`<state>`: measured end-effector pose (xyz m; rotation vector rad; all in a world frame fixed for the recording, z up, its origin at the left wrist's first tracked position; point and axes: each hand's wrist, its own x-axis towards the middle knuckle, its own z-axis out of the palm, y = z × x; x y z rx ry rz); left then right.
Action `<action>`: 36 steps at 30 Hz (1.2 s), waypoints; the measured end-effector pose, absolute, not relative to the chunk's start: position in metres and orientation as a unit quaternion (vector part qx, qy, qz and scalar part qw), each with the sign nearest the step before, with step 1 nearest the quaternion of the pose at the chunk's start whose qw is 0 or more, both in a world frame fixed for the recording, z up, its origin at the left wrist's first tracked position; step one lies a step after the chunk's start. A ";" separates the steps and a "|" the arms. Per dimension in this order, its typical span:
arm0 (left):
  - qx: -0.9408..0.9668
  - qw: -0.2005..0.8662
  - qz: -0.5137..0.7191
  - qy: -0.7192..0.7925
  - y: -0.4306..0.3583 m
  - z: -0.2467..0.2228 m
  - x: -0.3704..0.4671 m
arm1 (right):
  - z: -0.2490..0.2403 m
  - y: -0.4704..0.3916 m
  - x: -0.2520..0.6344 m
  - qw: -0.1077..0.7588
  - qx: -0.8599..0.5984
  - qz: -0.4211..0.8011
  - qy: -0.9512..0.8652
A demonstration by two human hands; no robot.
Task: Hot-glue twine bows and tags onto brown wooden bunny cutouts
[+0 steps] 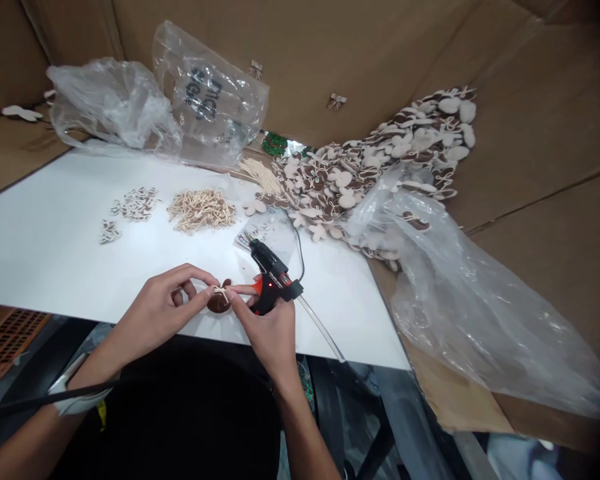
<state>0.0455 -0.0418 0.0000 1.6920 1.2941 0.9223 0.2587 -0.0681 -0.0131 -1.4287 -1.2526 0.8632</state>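
Note:
Near the table's front edge, my left hand (173, 300) pinches the cream bow and edge of a small brown rounded piece (219, 304), which looks like felt. Thumb and index finger of my right hand (267, 327) meet the same piece from the other side. The other right-hand fingers wrap the handle of a black and orange glue gun (271, 277). Its nozzle points up and left, away from the piece, and a red light glows on its body. A clear glue stick (323, 328) sticks out of its back.
Behind the glue gun lie a pile of cream bows (203, 209), small patterned pieces (137, 203) and a big heap of brown-and-cream shapes (345, 177). Plastic bags (115, 107) stand at the back left; another clear bag (480, 293) covers the right side. Cardboard walls (300, 60) surround the white table (45, 220).

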 end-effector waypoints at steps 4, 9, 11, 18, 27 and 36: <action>0.658 0.411 0.362 0.517 -0.043 -0.002 0.043 | -0.014 -0.067 0.259 0.491 -0.597 0.353 -0.528; 0.658 0.406 0.372 0.513 -0.044 -0.002 0.043 | -0.012 -0.067 0.259 0.485 -0.597 0.360 -0.527; 0.659 0.400 0.377 0.513 -0.043 -0.002 0.044 | -0.010 -0.067 0.258 0.485 -0.597 0.362 -0.527; 0.665 0.388 0.387 0.507 -0.043 -0.003 0.044 | -0.010 -0.068 0.257 0.479 -0.600 0.354 -0.534; 0.704 0.362 0.400 0.462 -0.042 -0.007 0.044 | -0.011 -0.067 0.256 0.477 -0.593 0.344 -0.550; 0.725 0.345 0.397 0.445 -0.042 -0.010 0.044 | -0.008 -0.068 0.256 0.483 -0.591 0.330 -0.556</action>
